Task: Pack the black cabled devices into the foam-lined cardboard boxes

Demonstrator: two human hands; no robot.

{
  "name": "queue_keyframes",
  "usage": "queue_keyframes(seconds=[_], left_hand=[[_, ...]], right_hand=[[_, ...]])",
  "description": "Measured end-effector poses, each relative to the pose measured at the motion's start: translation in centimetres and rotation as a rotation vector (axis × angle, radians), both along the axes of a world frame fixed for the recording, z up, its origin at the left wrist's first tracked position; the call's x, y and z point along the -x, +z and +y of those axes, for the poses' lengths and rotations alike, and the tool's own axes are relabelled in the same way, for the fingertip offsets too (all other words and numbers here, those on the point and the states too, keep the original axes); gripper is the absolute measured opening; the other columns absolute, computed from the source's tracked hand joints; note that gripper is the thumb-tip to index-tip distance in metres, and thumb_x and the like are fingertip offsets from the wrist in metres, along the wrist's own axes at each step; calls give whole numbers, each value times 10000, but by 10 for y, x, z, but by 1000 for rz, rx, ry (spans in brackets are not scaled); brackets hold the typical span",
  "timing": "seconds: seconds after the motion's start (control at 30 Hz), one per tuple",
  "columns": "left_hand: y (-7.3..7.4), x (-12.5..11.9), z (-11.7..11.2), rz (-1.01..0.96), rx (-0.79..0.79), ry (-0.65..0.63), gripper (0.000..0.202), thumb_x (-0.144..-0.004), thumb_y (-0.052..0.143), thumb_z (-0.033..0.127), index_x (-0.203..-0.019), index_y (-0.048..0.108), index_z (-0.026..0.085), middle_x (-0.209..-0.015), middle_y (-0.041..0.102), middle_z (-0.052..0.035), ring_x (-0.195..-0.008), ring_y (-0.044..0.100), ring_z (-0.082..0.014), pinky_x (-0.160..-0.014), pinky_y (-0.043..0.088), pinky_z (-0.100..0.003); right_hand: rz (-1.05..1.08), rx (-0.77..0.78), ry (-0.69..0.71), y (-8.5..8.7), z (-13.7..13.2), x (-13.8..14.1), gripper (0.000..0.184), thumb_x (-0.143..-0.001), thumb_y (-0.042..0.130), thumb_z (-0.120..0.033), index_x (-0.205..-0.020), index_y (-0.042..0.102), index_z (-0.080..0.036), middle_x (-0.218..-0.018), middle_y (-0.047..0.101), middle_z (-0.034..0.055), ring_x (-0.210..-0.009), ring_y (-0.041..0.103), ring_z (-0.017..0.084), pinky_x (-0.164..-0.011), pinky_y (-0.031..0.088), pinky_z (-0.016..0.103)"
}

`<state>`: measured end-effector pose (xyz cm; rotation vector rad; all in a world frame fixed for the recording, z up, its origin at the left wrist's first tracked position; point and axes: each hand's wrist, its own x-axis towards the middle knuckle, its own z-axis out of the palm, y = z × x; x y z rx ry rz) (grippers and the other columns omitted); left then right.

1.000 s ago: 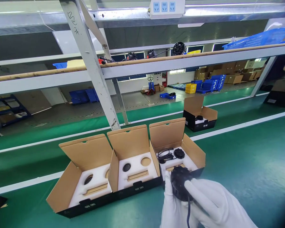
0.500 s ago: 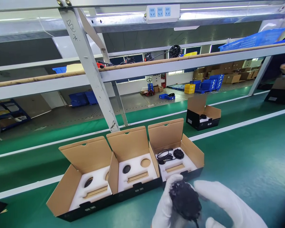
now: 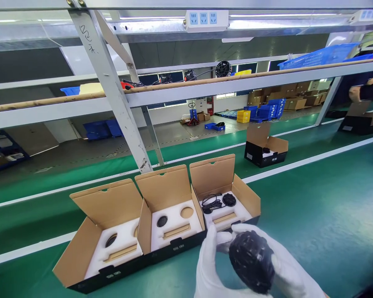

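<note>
Device [image 3: 251, 260], black and round, sits low in view above the green surface [image 3: 313, 207]. The white-gloved left hand [image 3: 209, 265] cups its left side and the right hand [image 3: 287, 271] wraps its right, each grip closed on it. Just beyond stands an open cardboard box [image 3: 250, 200].

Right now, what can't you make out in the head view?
Head view only.
The black round part: blurred; its underside hidden by the left hand and right hand.
Both wrists: cut off by the bottom edge.
Print on the middle box front: too small.
A co-worker's arm: cut off by the right edge.
</note>
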<state>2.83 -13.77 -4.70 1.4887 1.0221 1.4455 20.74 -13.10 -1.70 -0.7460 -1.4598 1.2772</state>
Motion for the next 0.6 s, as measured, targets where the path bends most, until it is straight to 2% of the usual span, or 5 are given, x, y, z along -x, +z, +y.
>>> queue_keyframes(seconds=[0.13,0.23,0.33,0.47,0.6], left_hand=[[16,7,-6,-115,107,-15,1104,-490,965,328,-1464,445,329,-1272,653,-74,-1276,556,-351,-1217,349,-505],[28,8,-12,-238,179,-65,952,-542,942,254,-1392,531,377,-1267,656,-42,-1291,546,-340,-1213,355,-479],[42,6,-16,-368,261,-134,1010,-493,950,158,-1388,537,381,-1322,618,-45,-1348,484,-366,-1186,384,-479],[63,3,-16,-238,295,-228,717,-552,938,266,-1215,669,314,-1265,629,-91,-1229,551,-386,-1094,456,-491],[70,14,-17,-329,336,-325,584,-673,844,545,-1103,659,195,-1058,679,-115,-970,636,-312,-924,530,-444]], right_hand=[[366,167,116,-18,5,9,636,-916,415,-739,-1321,613,-291,-1374,611,112,-1321,509,338,-1021,512,501],[246,101,86,-24,6,13,714,-953,221,-740,-1322,607,-266,-1348,625,127,-1288,544,309,-894,590,463],[58,-62,104,-8,4,16,733,-998,56,-643,-1378,563,-275,-1320,643,123,-1159,654,280,-851,607,451],[-215,-126,23,19,-4,14,548,-1007,334,-594,-1375,584,-274,-1211,692,114,-1147,654,296,-952,568,441],[-415,-204,-96,20,-17,7,564,-934,581,-568,-1408,548,-263,-1340,627,121,-1176,634,323,-938,586,429]])
